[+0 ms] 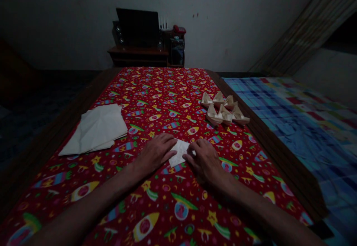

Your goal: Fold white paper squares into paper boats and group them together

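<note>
A small folded white paper [180, 151] lies on the red rocket-patterned cloth [156, 101] covering the table. My left hand [155, 152] lies flat on the paper's left side, fingers stretched out. My right hand [204, 160] presses the paper's right edge with its fingers drawn together on it. To the left lies a stack of unfolded white sheets [96, 130]. Several folded paper boats [223, 108] sit in a cluster at the right, near the table's edge.
The wooden table edge [275, 147] runs along the right, beside a blue checked mattress [304, 127]. At the back wall stands a low wooden cabinet [138, 55] with a dark screen [138, 26] and speakers. The room is dim.
</note>
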{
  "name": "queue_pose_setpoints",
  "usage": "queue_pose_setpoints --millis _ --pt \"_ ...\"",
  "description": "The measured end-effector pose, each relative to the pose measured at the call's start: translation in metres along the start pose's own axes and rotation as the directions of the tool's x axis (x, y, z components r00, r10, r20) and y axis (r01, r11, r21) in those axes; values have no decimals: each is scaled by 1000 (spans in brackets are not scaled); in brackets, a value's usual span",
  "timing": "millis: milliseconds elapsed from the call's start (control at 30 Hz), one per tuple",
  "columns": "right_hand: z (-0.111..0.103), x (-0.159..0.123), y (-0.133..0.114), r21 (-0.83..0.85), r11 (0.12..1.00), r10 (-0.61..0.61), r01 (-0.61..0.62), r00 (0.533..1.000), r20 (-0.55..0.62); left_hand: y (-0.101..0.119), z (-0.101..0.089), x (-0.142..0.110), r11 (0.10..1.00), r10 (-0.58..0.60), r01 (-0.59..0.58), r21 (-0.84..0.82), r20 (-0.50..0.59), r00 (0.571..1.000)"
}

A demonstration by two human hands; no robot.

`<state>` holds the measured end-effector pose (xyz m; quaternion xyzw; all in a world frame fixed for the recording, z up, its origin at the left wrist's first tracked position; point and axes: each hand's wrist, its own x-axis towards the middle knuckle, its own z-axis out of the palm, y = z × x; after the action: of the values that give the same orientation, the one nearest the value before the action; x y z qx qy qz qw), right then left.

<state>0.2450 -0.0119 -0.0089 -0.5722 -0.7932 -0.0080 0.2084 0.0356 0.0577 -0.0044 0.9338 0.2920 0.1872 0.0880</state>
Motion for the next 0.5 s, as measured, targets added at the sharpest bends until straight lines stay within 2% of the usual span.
queue_pose_setpoints --millis 133,300,500 --pt "-1 0 2 17 999 43 -42 998 -46 -12 2 6 999 3 -3 -48 -11 1000" --pt "-6 2 0 20 995 97 -98 995 17 -30 -2 15 991 28 -20 -133 60 998" --pt "0 1 2 63 994 90 -90 996 -1 -29 -11 24 987 13 2 -158 93 996"
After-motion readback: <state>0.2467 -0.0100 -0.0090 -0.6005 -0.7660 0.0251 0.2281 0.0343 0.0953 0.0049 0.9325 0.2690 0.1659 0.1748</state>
